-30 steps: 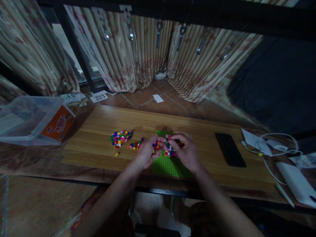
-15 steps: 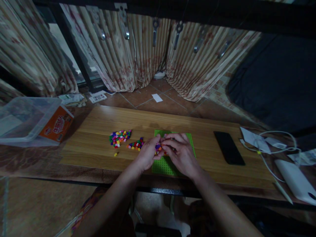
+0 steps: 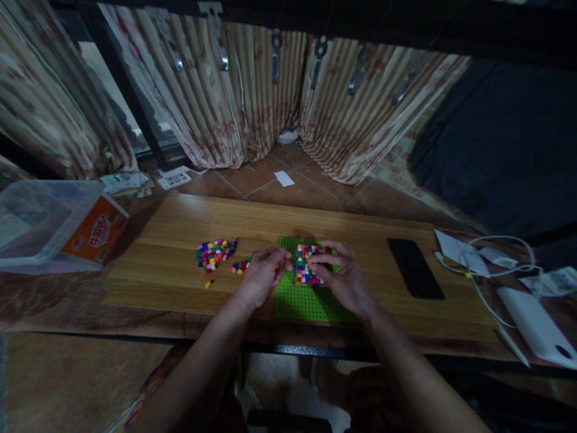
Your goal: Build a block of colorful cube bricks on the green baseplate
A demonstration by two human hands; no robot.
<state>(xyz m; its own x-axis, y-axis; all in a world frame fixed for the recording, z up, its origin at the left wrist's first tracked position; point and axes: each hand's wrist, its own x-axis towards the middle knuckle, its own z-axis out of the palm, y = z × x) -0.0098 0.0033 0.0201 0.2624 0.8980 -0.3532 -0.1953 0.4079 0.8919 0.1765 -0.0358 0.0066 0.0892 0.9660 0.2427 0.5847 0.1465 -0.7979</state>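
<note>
A bright green studded baseplate [image 3: 300,304] lies on the wooden board, bearing a block of small multicoloured toy bricks [image 3: 305,273]. My right hand [image 3: 347,279] reaches over the block from the right. Its thumb and index finger are pinched at the block's surface, around what looks like an orange brick. My left hand [image 3: 261,279] hovers at the plate's left edge, its fingers curled together. A bit of orange, apparently a toy brick, shows between them. Beside that hand is a small pile of bricks [image 3: 238,265], partly covered by it.
A larger pile of bricks [image 3: 216,254] and a lone yellow brick [image 3: 209,284] lie farther left on the wooden board [image 3: 157,258]. A black phone [image 3: 415,268] rests at right. Beyond are a white cable [image 3: 505,237] and a white device [image 3: 536,328]. A clear plastic bin [image 3: 45,222] stands far left.
My hands have moved apart: the left drew back leftward from the block, and the right shifted slightly right. The block's multicoloured top has come into view. The camera view has shifted slightly.
</note>
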